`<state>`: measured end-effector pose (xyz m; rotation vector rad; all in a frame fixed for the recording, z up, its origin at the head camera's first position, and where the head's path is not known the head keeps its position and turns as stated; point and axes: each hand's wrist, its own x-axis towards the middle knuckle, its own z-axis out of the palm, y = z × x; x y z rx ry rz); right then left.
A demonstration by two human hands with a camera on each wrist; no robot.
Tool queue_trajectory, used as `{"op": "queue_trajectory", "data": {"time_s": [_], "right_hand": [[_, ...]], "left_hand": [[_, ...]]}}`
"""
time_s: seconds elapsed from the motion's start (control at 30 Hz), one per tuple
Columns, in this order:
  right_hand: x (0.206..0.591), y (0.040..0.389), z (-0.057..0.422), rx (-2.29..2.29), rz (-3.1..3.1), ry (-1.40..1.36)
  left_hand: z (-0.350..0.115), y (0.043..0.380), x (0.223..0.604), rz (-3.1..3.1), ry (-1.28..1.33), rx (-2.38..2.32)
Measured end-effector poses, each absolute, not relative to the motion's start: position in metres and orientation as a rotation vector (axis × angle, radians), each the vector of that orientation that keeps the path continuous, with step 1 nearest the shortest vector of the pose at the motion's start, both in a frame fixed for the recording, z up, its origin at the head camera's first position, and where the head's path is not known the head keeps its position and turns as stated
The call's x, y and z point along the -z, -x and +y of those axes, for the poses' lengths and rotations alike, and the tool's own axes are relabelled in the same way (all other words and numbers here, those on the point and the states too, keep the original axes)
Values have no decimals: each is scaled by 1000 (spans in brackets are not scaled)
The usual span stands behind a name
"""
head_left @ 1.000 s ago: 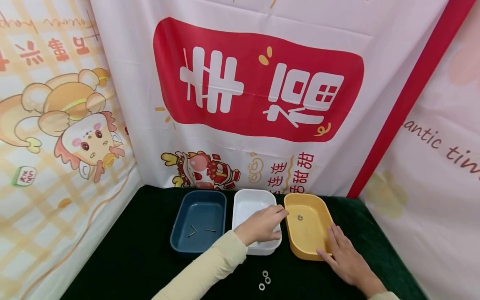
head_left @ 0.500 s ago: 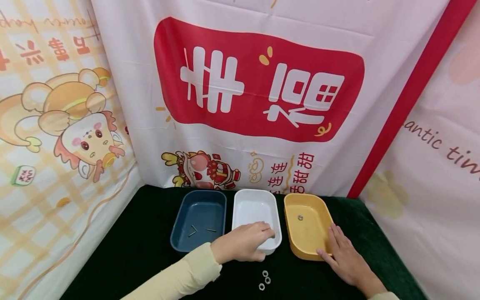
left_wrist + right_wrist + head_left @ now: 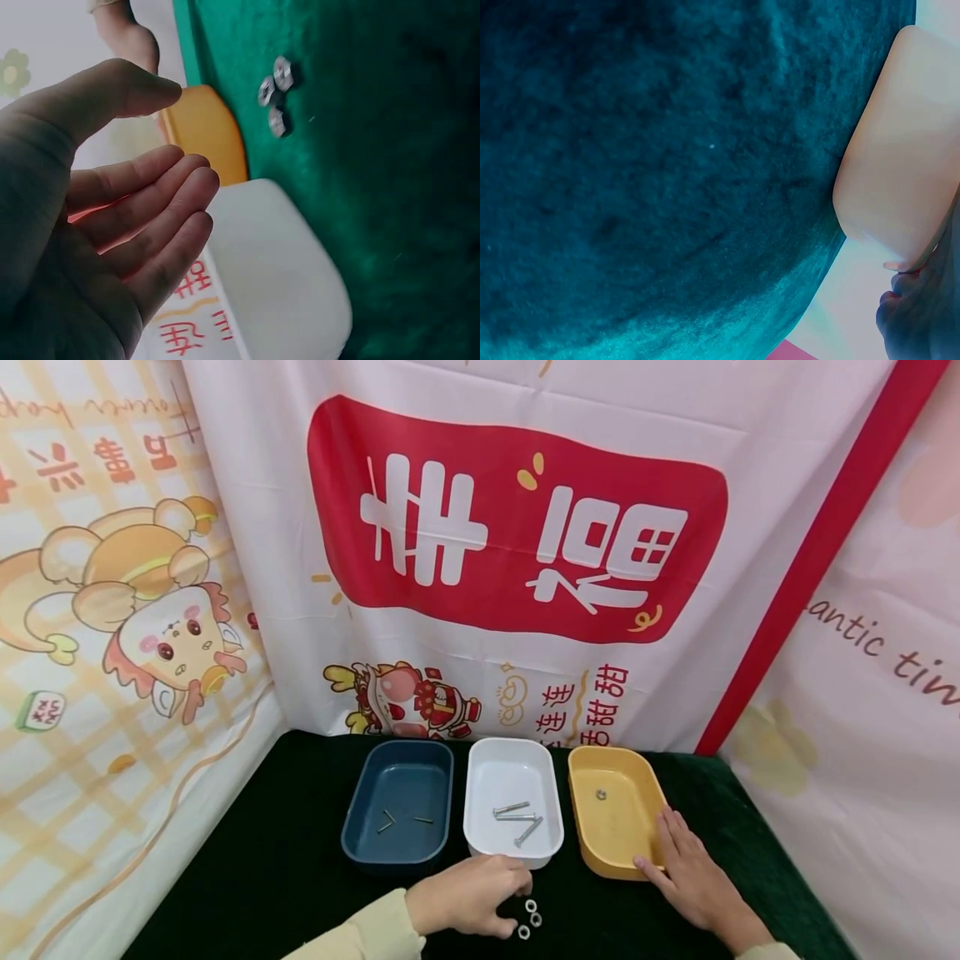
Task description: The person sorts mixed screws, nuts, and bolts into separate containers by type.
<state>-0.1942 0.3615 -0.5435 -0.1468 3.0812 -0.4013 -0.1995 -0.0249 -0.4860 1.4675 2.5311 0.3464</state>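
In the head view my left hand (image 3: pixel 476 893) hovers at the left of several metal nuts (image 3: pixel 531 920) lying on the dark green cloth. Its thumb and fingers stand apart with nothing between them, as the left wrist view also shows of the hand (image 3: pixel 135 195). My right hand (image 3: pixel 693 877) rests with straight fingers against the near right rim of the yellow tray (image 3: pixel 618 856), which holds one nut (image 3: pixel 601 795). In the white tray (image 3: pixel 510 756) lie several long bolts (image 3: pixel 515 817). The right wrist view shows only part of my right hand (image 3: pixel 922 307) beside the tray.
A dark blue tray (image 3: pixel 397 852) with several short thin metal pins (image 3: pixel 422 820) stands left of the white one. The trays sit in a row near the back of the green cloth (image 3: pixel 300 852). A printed curtain (image 3: pixel 510 527) hangs right behind them.
My left hand has come back from between the white and yellow trays, over the white tray, to beside the loose nuts. The bolts in the white tray are now uncovered. My right hand stays put.
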Motion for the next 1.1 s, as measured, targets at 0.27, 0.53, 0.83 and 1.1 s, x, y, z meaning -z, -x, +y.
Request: {"op": "queue_trajectory", "data": {"time_s": [0.27,0.53,0.83,1.1], "right_hand": [[545,196,363,416,3083,148],[544,195,362,402,3085,151],[543,194,361,407,3076,149],[543,194,361,413,3069,145]], "left_hand": [[-29,196,513,2528,-1425,-384],[-24,198,530,2491,-1361,-396],[-17,200,541,2510,-1354,-395],[-12,201,543,2487,-1362,-416]]}}
